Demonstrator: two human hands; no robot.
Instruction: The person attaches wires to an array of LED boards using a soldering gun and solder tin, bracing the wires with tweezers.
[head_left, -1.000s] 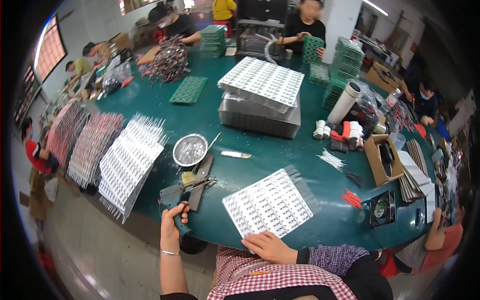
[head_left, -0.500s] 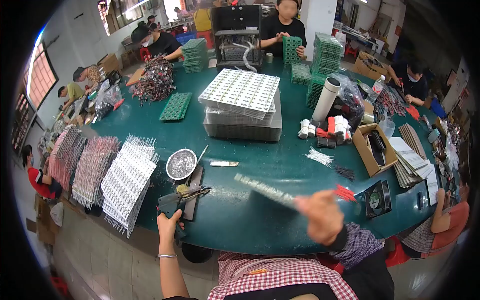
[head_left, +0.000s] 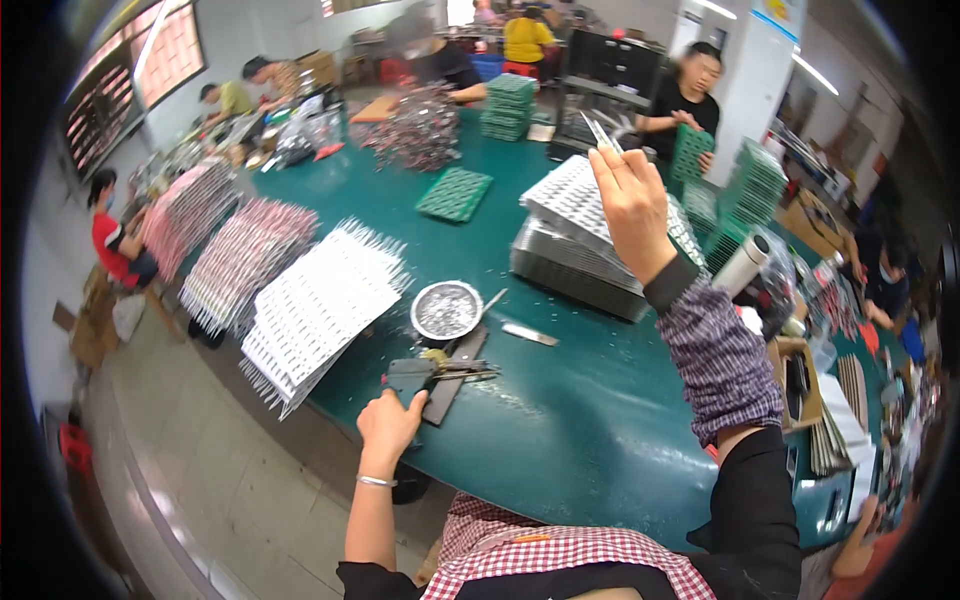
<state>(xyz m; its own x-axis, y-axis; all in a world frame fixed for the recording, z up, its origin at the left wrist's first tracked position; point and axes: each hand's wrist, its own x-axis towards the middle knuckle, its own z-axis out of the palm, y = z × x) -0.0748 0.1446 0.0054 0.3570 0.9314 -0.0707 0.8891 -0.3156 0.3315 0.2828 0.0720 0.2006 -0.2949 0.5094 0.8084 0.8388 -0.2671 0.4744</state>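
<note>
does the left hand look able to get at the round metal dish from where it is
Probably yes. The left hand rests on the dark tool at the table's near edge, and the round metal dish sits just beyond it, with only the tool and a dark flat strip between them, both low.

- round metal dish (head_left: 447, 309) of small parts on the green tabletop (head_left: 570, 420)
- green trays (head_left: 455, 193) further back
- white roll (head_left: 743, 266) at right
- cardboard box (head_left: 797, 378)

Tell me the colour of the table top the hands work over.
Dark teal green table top, plain and unpatterned, seen in the head view.
</note>
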